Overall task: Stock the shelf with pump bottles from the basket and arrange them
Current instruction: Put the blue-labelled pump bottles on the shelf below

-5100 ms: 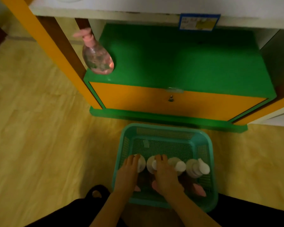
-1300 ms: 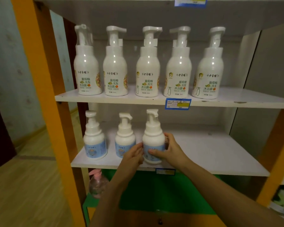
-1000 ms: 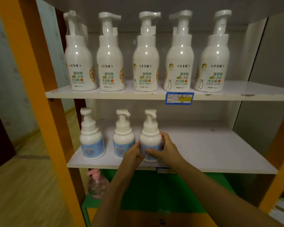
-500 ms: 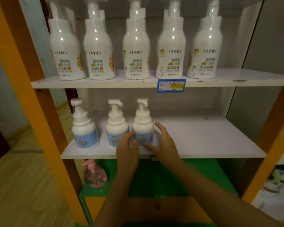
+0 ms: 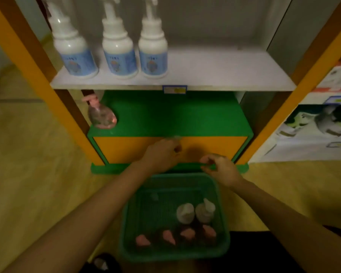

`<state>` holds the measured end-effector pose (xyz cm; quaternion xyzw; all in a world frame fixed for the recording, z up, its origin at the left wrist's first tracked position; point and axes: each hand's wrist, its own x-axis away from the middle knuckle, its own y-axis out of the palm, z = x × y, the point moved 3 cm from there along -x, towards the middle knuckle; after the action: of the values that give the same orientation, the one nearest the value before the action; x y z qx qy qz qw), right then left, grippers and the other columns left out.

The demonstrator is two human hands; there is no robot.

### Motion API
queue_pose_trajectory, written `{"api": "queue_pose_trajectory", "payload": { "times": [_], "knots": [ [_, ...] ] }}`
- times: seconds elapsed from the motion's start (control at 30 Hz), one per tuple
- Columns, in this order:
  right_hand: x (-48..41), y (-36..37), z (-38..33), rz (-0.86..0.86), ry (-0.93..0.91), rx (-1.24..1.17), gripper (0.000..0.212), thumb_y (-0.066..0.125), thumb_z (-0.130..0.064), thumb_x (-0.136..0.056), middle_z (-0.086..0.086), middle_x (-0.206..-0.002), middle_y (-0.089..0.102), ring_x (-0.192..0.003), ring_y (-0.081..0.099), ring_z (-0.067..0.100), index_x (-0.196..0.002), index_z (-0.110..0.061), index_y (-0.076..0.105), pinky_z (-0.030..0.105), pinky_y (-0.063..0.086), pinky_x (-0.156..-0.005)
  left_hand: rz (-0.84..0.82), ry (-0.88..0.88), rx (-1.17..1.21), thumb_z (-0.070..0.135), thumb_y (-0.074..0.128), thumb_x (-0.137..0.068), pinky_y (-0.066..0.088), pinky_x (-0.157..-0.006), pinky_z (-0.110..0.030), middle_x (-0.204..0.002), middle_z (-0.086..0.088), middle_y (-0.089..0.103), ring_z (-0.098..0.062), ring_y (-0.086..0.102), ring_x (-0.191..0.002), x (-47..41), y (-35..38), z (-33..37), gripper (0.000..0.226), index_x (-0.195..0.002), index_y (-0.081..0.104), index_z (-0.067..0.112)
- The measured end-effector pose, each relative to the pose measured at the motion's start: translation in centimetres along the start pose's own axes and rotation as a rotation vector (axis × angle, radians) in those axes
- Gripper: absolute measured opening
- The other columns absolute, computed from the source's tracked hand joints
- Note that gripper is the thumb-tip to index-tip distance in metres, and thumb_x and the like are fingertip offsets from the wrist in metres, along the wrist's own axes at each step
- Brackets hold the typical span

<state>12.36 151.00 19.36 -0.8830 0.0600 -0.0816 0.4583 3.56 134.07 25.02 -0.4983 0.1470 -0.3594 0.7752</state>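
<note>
Orange cabinet front (image 5: 126, 148) backs the left hand (image 5: 161, 154) and right hand (image 5: 220, 168); both hover with fingers loosely curled, holding nothing, by the far rim of the green basket (image 5: 126, 223). In the basket stand two white pump bottles (image 5: 185, 212) at the right, with four pink pump heads (image 5: 168, 237) in the near row. Above, three blue-labelled bottles (image 5: 119, 54) stand in a row at the left of the white shelf (image 5: 224, 69). A pink bottle (image 5: 101, 117) sits on the green ledge (image 5: 175, 117).

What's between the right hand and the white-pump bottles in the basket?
Head view: only basket rim and bare mesh separate right hand from white-pump bottles.
</note>
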Motion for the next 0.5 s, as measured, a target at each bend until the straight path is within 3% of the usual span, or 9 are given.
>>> {"api": "queue_pose_trajectory", "payload": {
  "times": [0.17,0.37,0.5],
  "knots": [
    [2.1,5.2,4.5,-0.222,0.224,0.085,0.028,0.057,-0.024,-0.088,0.008,-0.116,0.061,-0.103,0.058,0.02,-0.114,-0.016,0.057,0.031,0.047,-0.085,-0.214,-0.075,-0.175,0.037,0.05,-0.089,0.044,-0.092,-0.038,-0.128,-0.01,0.054,-0.026,0.051,-0.115,1.1,6.4,-2.7,0.04,-0.122,0.051,0.014],
    [3.6,10.5,7.9,-0.427,0.34,0.141,0.051,0.061,-0.04,-0.081,0.006,-0.13,0.052,-0.116,0.052,0.023,-0.125,-0.019,0.047,0.036,0.043,-0.098,-0.464,-0.093,-0.179,0.042,0.051,-0.088,0.039,-0.104,-0.043,-0.139,-0.009,0.045,-0.025,0.044,-0.125,1.6,14.6,-4.6,0.051,-0.131,0.042,0.016],
    [3.7,11.7,8.4,-0.362,0.311,0.258,0.051,0.059,-0.03,-0.084,0.008,-0.126,0.052,-0.113,0.052,0.027,-0.128,-0.014,0.039,0.039,0.043,-0.092,-0.497,-0.079,-0.092,0.05,0.056,-0.082,0.042,-0.1,-0.041,-0.135,-0.004,0.047,-0.023,0.048,-0.12,2.5,19.2,-4.5,0.059,-0.132,0.04,0.023]
  ]
}}
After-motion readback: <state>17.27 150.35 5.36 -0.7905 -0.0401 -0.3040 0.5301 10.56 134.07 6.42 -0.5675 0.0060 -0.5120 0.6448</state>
